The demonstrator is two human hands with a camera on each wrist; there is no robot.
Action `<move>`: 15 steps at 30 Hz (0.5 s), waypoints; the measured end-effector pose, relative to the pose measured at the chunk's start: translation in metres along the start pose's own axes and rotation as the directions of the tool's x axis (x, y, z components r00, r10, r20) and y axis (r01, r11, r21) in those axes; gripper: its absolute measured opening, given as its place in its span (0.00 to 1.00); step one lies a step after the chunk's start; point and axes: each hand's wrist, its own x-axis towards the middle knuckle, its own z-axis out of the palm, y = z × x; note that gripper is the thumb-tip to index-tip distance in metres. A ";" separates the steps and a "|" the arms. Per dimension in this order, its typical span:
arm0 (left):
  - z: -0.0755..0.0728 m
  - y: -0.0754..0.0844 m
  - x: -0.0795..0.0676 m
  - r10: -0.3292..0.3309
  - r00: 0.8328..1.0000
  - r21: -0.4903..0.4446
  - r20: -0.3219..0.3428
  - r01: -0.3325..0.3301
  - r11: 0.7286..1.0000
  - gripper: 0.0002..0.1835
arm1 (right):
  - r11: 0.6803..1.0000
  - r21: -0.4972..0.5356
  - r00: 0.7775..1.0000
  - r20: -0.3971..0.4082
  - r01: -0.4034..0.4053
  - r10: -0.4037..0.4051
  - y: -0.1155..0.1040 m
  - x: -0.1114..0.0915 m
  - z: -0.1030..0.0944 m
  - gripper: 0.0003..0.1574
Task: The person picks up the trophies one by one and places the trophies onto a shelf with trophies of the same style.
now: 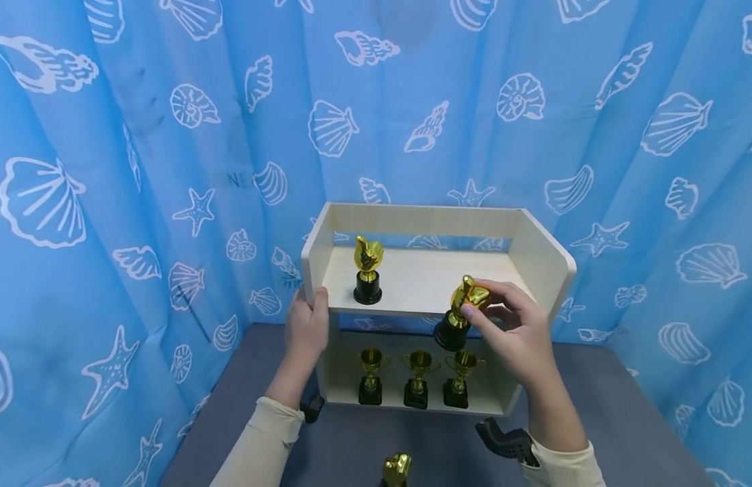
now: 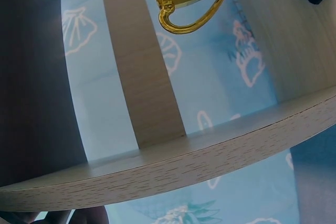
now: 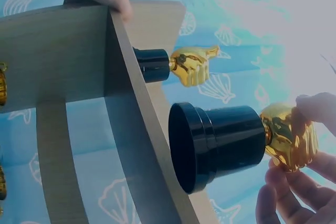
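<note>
My right hand [image 1: 522, 335] pinches the gold thumbs-up top of a trophy [image 1: 452, 333], its black base tilted down to the left. The base is close by the upper board's front edge, and its hollow underside shows in the right wrist view. My left hand [image 1: 307, 326] grips the left side panel of a pale wooden two-tier shelf [image 1: 543, 250]. Another thumbs-up trophy [image 1: 367, 289] stands upright at the left of the upper board. Three gold cup trophies [image 1: 416, 392] with black bases stand in a row on the lower board.
One more gold-topped trophy [image 1: 397, 467] stands in front of the shelf, cut off by the head view's lower edge. The shelf rests on a dark grey table [image 1: 242, 379]. A blue shell-patterned curtain [image 1: 278, 135] hangs behind and at both sides.
</note>
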 end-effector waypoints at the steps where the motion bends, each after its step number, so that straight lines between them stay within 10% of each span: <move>1: 0.000 0.000 0.001 -0.001 1.000 -0.001 -0.001 0.001 1.000 0.32 | 1.000 -0.004 1.000 -0.008 0.004 -0.004 -0.004 0.003 0.001 0.27; 15: 0.000 0.003 0.002 -0.013 1.000 0.005 0.007 0.013 1.000 0.31 | 0.998 -0.069 0.999 -0.034 0.013 -0.016 -0.018 0.025 0.007 0.24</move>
